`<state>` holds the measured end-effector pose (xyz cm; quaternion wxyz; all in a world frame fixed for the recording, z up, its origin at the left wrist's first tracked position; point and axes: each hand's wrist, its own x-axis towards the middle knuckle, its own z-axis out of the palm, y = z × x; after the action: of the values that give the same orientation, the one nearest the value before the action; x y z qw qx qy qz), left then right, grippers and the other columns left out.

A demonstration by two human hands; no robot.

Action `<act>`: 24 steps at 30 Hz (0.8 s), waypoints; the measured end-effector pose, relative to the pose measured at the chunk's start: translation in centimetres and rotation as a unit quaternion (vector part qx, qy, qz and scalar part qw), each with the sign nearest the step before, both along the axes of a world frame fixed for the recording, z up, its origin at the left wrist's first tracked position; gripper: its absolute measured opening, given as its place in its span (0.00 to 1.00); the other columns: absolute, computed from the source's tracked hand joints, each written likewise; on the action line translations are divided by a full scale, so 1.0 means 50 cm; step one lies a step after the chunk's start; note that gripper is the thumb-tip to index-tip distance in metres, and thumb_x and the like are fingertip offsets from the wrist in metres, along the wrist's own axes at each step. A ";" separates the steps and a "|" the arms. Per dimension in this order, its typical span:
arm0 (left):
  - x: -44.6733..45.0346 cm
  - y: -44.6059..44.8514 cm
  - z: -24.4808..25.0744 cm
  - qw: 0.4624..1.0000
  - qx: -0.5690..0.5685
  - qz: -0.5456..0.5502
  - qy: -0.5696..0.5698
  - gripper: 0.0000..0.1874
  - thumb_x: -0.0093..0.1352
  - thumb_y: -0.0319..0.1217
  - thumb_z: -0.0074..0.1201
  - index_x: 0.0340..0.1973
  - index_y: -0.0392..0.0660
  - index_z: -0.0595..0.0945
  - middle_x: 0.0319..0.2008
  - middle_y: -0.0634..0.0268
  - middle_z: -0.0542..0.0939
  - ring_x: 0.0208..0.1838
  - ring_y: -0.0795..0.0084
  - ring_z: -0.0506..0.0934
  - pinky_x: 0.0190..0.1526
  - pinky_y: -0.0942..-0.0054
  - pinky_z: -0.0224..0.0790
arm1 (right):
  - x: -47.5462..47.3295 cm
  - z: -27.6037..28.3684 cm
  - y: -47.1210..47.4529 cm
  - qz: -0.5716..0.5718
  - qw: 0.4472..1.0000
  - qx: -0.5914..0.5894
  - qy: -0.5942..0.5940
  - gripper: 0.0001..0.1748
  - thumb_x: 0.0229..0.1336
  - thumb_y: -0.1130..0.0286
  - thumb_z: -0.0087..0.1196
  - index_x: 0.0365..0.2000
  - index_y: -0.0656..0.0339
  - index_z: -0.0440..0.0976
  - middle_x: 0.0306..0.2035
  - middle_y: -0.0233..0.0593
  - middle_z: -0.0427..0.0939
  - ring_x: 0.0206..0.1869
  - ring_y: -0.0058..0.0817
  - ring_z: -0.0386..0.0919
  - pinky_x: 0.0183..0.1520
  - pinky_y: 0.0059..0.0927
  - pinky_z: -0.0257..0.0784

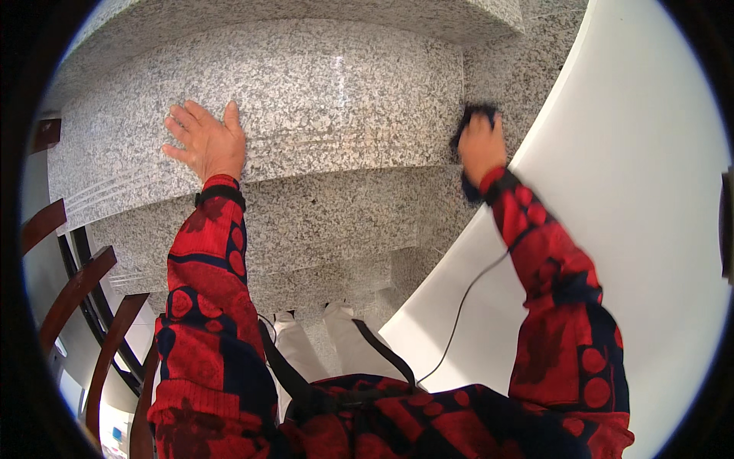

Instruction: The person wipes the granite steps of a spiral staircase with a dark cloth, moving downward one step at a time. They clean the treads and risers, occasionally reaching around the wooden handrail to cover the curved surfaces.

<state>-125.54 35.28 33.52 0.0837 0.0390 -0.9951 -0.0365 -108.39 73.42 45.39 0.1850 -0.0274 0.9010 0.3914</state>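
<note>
My left hand (207, 140) rests palm down on a speckled granite stair tread (321, 103), its fingers spread and nothing in it. Over at the right end of the same tread, my right hand (483, 146) grips a dark cloth (467, 186). The cloth lies against the granite skirting (504, 72) along the wall, and part of it hangs below the tread's front edge. Slight blur shows on the right hand. My fingers hide the middle of the cloth.
A white wall (642, 143) rises on the right. Dark red wooden balusters (77, 281) with black bars line the left. Lower granite steps (321, 224) lie between the tread and my legs (344, 333). A thin cable (459, 321) runs from my right sleeve to my waist.
</note>
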 end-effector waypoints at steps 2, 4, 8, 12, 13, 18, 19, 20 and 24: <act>-0.003 -0.002 -0.001 1.000 -0.003 0.000 0.000 0.43 0.71 0.59 0.35 0.68 0.35 0.57 0.72 0.45 0.51 0.75 0.45 0.45 0.68 0.33 0.29 | -0.147 0.009 0.055 -0.019 0.998 0.021 0.052 0.14 0.59 0.69 0.45 0.40 0.63 0.79 0.48 0.44 0.76 0.55 0.38 0.70 0.63 0.55 0.57; -0.004 -0.005 -0.001 1.000 -0.005 0.000 -0.007 0.43 0.71 0.59 0.35 0.68 0.35 0.57 0.72 0.45 0.51 0.75 0.44 0.45 0.68 0.33 0.29 | -0.255 0.014 0.101 -0.034 0.997 0.028 0.070 0.15 0.59 0.69 0.45 0.38 0.55 0.83 0.44 0.38 0.79 0.52 0.37 0.72 0.63 0.59 0.53; -0.005 -0.006 -0.002 1.000 -0.007 -0.007 -0.005 0.44 0.71 0.60 0.37 0.67 0.34 0.58 0.72 0.44 0.51 0.75 0.44 0.46 0.68 0.33 0.30 | -0.261 -0.033 0.117 0.011 0.992 0.047 0.113 0.15 0.59 0.67 0.46 0.40 0.55 0.82 0.44 0.37 0.80 0.51 0.36 0.74 0.62 0.58 0.55; -0.004 -0.002 -0.002 1.000 0.007 -0.005 0.008 0.44 0.71 0.59 0.38 0.67 0.34 0.58 0.71 0.44 0.52 0.75 0.44 0.46 0.68 0.33 0.30 | -0.111 -0.123 0.043 -0.065 0.950 -0.202 0.230 0.28 0.45 0.70 0.53 0.50 0.69 0.70 0.50 0.50 0.74 0.58 0.42 0.68 0.69 0.53 0.49; -0.004 -0.002 -0.001 1.000 0.009 -0.006 0.006 0.43 0.71 0.59 0.38 0.67 0.34 0.58 0.71 0.44 0.52 0.75 0.43 0.46 0.68 0.33 0.30 | -0.081 -0.138 0.027 -0.067 0.914 -0.280 0.286 0.31 0.42 0.74 0.54 0.52 0.69 0.68 0.53 0.51 0.71 0.59 0.44 0.66 0.69 0.53 0.49; 0.001 -0.001 -0.001 1.000 0.002 -0.006 0.002 0.43 0.71 0.58 0.37 0.68 0.34 0.57 0.71 0.43 0.52 0.74 0.43 0.46 0.68 0.33 0.31 | 0.010 -0.165 -0.064 -0.166 0.793 -0.464 0.359 0.34 0.44 0.80 0.47 0.58 0.69 0.66 0.63 0.55 0.64 0.66 0.50 0.60 0.70 0.42 0.52; -0.001 -0.001 0.000 1.000 -0.002 -0.009 0.016 0.43 0.72 0.58 0.37 0.68 0.34 0.57 0.71 0.43 0.52 0.74 0.43 0.46 0.68 0.33 0.31 | 0.000 -0.170 -0.106 -0.200 0.783 -0.465 0.362 0.35 0.44 0.81 0.46 0.59 0.68 0.66 0.63 0.56 0.63 0.67 0.50 0.59 0.71 0.41 0.51; 0.001 -0.001 0.000 1.000 0.001 -0.012 0.028 0.41 0.72 0.57 0.37 0.68 0.34 0.57 0.71 0.44 0.52 0.75 0.43 0.46 0.68 0.33 0.31 | -0.017 -0.174 -0.157 -0.139 0.784 -0.478 0.370 0.35 0.44 0.81 0.46 0.58 0.68 0.66 0.63 0.56 0.63 0.68 0.51 0.58 0.72 0.42 0.51; -0.001 0.002 0.005 1.000 0.002 -0.004 0.001 0.39 0.72 0.53 0.39 0.67 0.34 0.58 0.72 0.44 0.52 0.74 0.43 0.47 0.68 0.33 0.31 | -0.160 -0.181 -0.402 -0.082 0.718 -0.633 0.277 0.31 0.44 0.78 0.49 0.54 0.69 0.68 0.62 0.55 0.64 0.68 0.50 0.58 0.70 0.49 0.50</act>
<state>-125.58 35.37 33.79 0.0841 0.0351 -0.9951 -0.0390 -116.41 53.29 36.34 -0.1021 0.0452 0.9483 -0.2970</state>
